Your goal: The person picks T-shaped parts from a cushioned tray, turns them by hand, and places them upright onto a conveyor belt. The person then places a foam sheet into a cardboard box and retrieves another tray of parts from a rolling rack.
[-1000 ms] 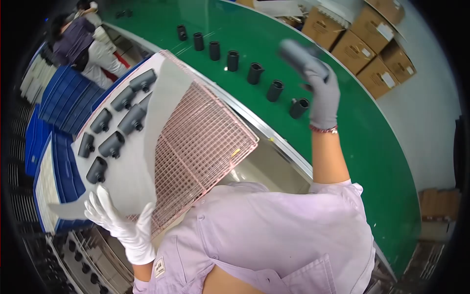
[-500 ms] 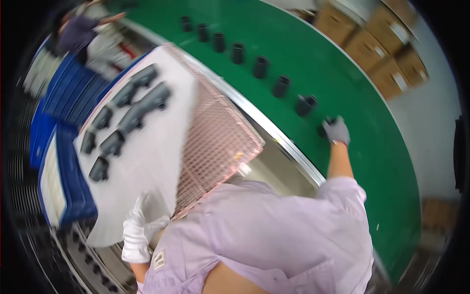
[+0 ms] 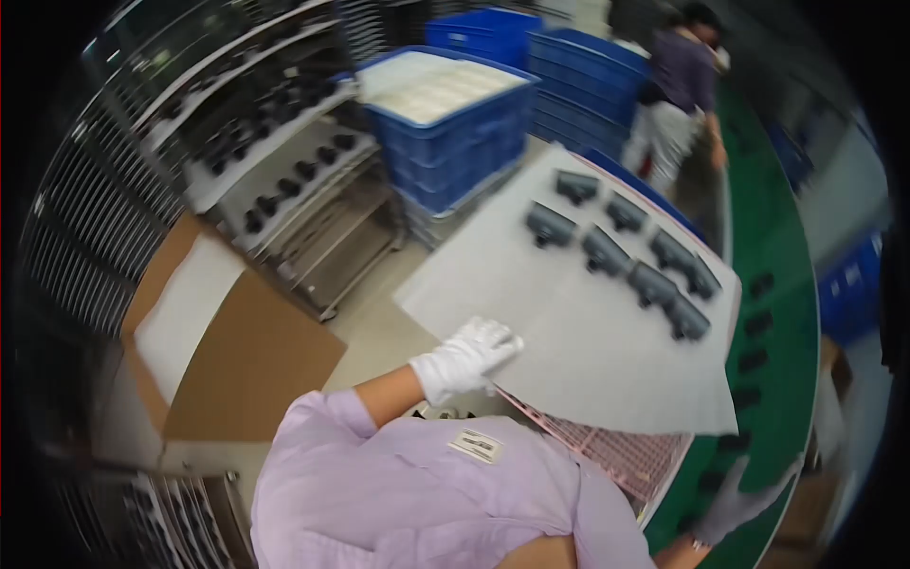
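Note:
My left hand [image 3: 469,360], in a white glove, is closed at the near left edge of a white sheet [image 3: 569,360], fingers together over the edge. Dark grey pipe tees [image 3: 607,251] lie in two rough rows on the sheet's far right part. My right hand [image 3: 744,498], in a grey glove, is at the lower right over the green conveyor belt [image 3: 787,379]. Its thumb and fingers are spread apart, and nothing shows between them. Close by, a dark fitting [image 3: 711,481] stands on the belt, at the near end of a row of several.
Under the sheet shows a pink mesh rack [image 3: 616,460]. Behind it stand blue crates [image 3: 450,142]. A wheeled shelf rack [image 3: 322,218] with dark fittings is at the upper left, and an open cardboard box [image 3: 256,360] at the left. Another person [image 3: 678,95] stands by the far belt.
My view has swung left, bringing shelves and the cardboard box in. My right hand has left the dark fitting on the belt and opened. My left hand remains by the sheet's edge.

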### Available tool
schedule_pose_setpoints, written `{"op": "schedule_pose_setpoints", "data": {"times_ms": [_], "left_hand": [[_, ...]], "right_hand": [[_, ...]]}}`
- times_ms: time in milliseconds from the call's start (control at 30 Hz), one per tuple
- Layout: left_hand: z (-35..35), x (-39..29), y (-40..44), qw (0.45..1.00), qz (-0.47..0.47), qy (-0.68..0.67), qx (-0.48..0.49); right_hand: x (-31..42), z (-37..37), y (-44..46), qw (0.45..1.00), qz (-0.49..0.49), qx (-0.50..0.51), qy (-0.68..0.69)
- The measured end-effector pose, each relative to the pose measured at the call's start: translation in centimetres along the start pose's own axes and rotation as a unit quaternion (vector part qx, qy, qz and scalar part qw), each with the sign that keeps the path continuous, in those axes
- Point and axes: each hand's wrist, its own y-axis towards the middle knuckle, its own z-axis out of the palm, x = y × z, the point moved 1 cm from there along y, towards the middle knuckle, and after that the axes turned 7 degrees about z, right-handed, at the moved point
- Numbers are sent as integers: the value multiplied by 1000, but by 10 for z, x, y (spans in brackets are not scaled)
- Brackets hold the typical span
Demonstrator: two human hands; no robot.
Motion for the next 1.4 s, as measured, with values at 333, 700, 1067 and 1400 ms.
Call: {"op": "schedule_pose_setpoints", "data": {"times_ms": [333, 700, 1067, 1400], "left_hand": [[41, 5, -10, 997, -13, -3, -82], [17, -32, -25, 981, 38, 10, -190], [-3, -32, -13, 990, 27, 16, -135], [38, 10, -17, 988, 110, 73, -77]], "right_hand": [[94, 66, -22, 823, -467, 321, -50], [31, 69, -59, 819, -343, 459, 24], [26, 67, -90, 872, -125, 470, 49], [35, 78, -114, 822, -65, 562, -68]]}}
